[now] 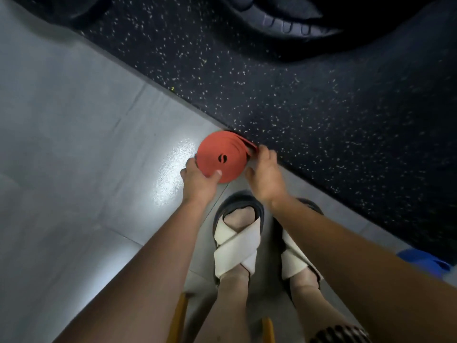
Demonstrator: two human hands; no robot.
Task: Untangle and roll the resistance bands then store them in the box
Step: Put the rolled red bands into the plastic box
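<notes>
Obs. 1: We see one band [220, 154], red-orange, wound into a flat coil with a small hole at centre. It is held in the air over the floor [86, 144], above the line where the grey tiles meet the mat [296, 95]. Its flat face is turned up toward the camera.

Obs. 2: Left grip [199, 179] pinches the coil at its lower-left edge. The thumb lies on the near face and the fingers are curled behind it, out of sight.

Obs. 3: Right grip [264, 177] is at the coil's right edge, fingers curled over the outer turn. Inner turns look tight. The outer turns at upper right sit looser, fanned apart, w/ the band's end running under the right fingers. We cannot tell how much of the end is left unwound.

Obs. 4: Both forearms reach in from the bottom of frame. Below the hands are two feet in sandals [237, 243] w/ crossed pale straps, standing on the tiles.

Obs. 5: The mat is dark w/ pale specks and fills the upper right. A large black tyre-like object [284, 21] lies on it at the top edge. A blue item [425, 261] shows at the right edge; too blurred to identify. Two yellow wooden pieces [180, 315] show at the bottom edge, between arms and legs.
</notes>
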